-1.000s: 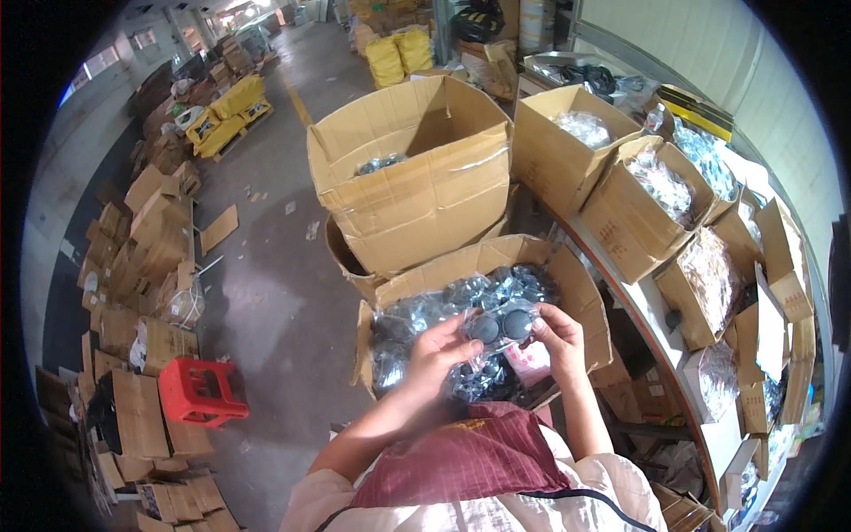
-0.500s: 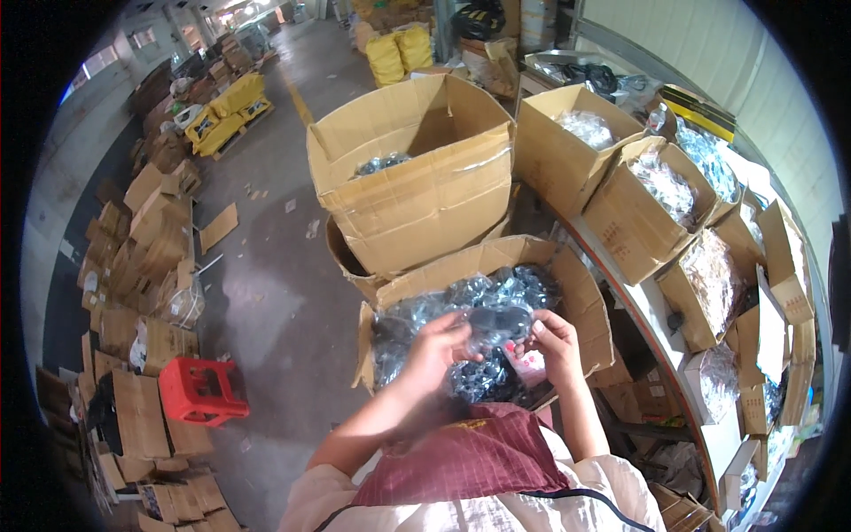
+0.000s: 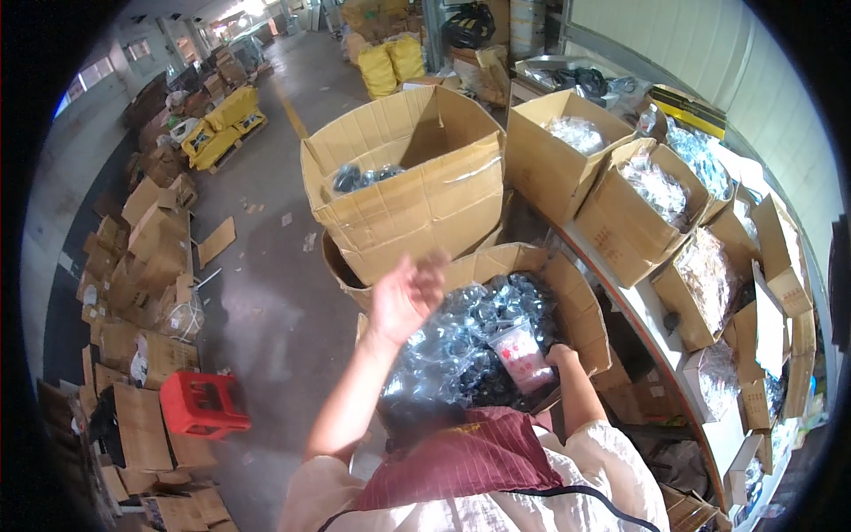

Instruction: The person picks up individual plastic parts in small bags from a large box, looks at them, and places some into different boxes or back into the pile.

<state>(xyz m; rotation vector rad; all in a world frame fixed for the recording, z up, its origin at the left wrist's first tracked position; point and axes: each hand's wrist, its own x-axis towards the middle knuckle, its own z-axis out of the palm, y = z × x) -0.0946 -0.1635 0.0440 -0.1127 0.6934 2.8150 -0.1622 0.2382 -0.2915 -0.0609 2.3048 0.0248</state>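
My left hand (image 3: 408, 297) is raised over the left side of the near cardboard box (image 3: 585, 297); it is empty, its fingers apart and a little blurred. Below it lie many dark items in clear plastic bags (image 3: 461, 332), filling the near box. My right hand (image 3: 562, 356) reaches down at the box's right side, next to a clear bag with pink and red marks (image 3: 523, 356). Its fingertips are hidden among the dark bags, so its grip does not show. In the taller cardboard box (image 3: 417, 199) beyond, a dark bagged item (image 3: 347, 178) lies with others.
On the right, a curved bench (image 3: 634, 310) carries several cartons of clear bags, one of them a tall carton (image 3: 567, 160). A red plastic stool (image 3: 204, 403) stands on the floor at left, near stacked flattened cardboard (image 3: 142, 408). Yellow sacks (image 3: 390, 66) stand far back.
The dark bagged item has left my hands, and one now shows in the taller box. My left hand has risen forward and opened; my right has dropped toward the near box's right side.
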